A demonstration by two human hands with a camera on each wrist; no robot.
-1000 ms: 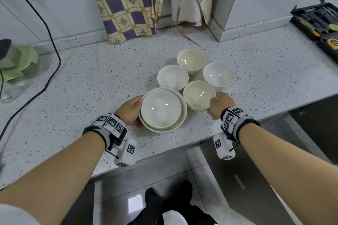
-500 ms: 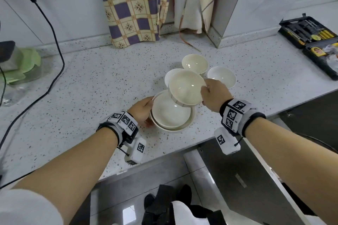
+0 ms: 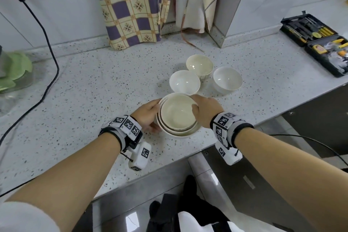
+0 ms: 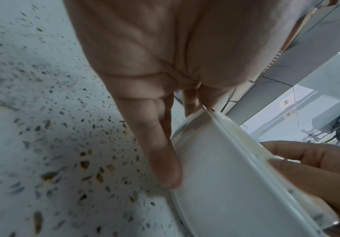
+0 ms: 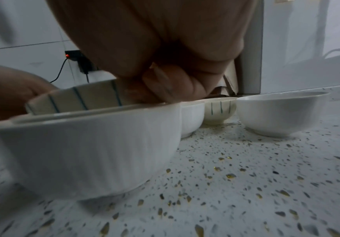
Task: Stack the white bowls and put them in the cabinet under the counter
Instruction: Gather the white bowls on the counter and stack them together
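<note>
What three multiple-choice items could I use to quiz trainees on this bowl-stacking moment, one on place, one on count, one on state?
1. Where is the black open toolbox?
A. on the speckled counter's far right
B. on the floor
C. inside a bowl

2. How many white bowls stand single, outside the stack?
A. one
B. three
C. five

3. What is the right hand doing?
A. hanging idle
B. gripping the cream striped top bowl's rim
C. pulling the black cable

Key: 1 A, the black open toolbox lies on the speckled counter. 2 B, three singles sit behind the stack. 3 B, the right hand pinches the cream striped top bowl.
</note>
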